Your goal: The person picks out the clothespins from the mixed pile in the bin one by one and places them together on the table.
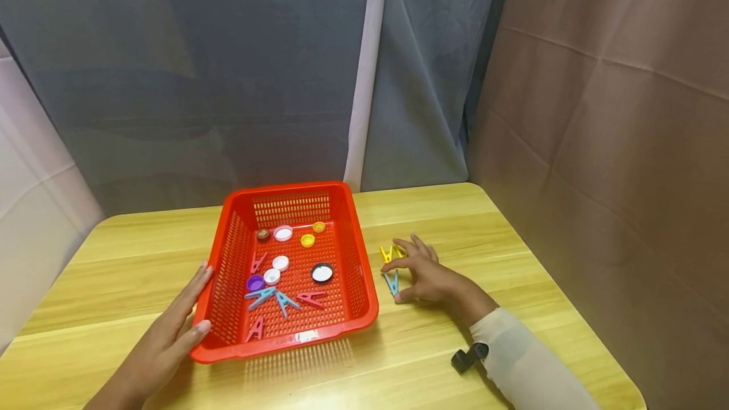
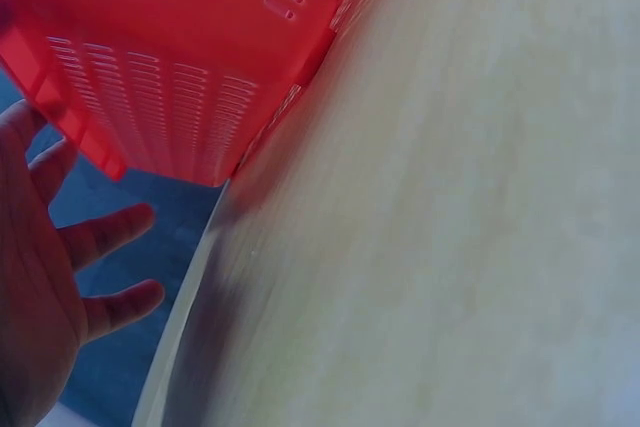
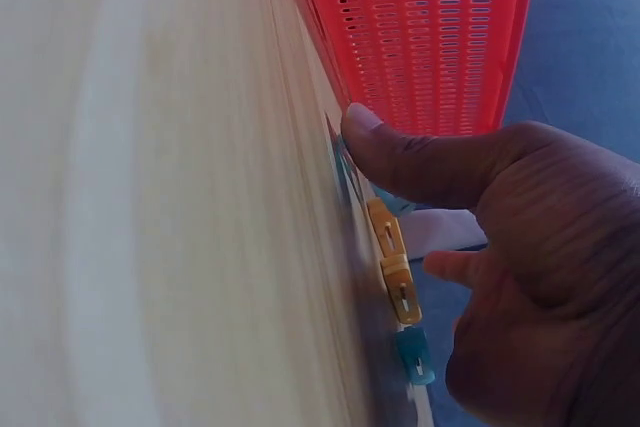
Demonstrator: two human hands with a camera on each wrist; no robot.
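Note:
My left hand (image 1: 154, 350) rests at the left side of a red plastic basket (image 1: 359, 258), fingers fairly straight and spread, thumb tip at the rim. In the left wrist view the fingers (image 2: 105, 234) of that hand stand apart. Right of the basket, my right hand (image 1: 435, 280) pinches a light blue clothespin (image 1: 392, 283) between thumb and index finger, low over the table. Yellow clothespins (image 1: 387, 254) lie just beyond, partly hidden by the fingers. In the right wrist view a teal clothespin (image 3: 415, 355) shows past the yellow ones (image 3: 388, 230).
Inside the basket lie pink clothespins (image 1: 310, 298), blue clothespins (image 1: 286, 303) and several bottle caps, among them a purple cap (image 1: 255, 283) and a black-rimmed one (image 1: 322, 273). The wooden table (image 1: 444, 207) ends at grey and brown curtains (image 1: 598, 112).

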